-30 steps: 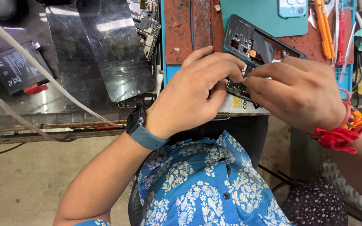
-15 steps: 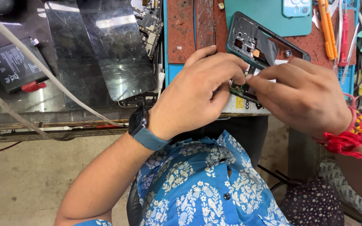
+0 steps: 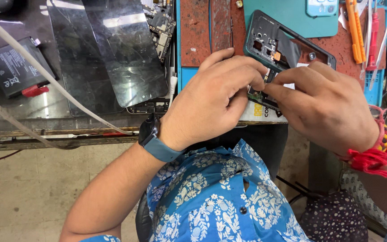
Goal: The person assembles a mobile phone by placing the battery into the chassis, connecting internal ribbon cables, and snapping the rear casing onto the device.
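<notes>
Left hand [image 3: 211, 103] and right hand [image 3: 325, 105] both pinching phone frame [image 3: 287, 47], grips clenched on its lower end, above tabletop [image 3: 202, 31]; battery [image 3: 14, 67] far left.

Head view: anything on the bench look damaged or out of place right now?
Yes. The glass screen panel lying left of the hands is cracked, with lines running across it. A loose circuit board lies at its top right edge. The left hand and right hand hold the opened phone frame, which looks intact.
</notes>
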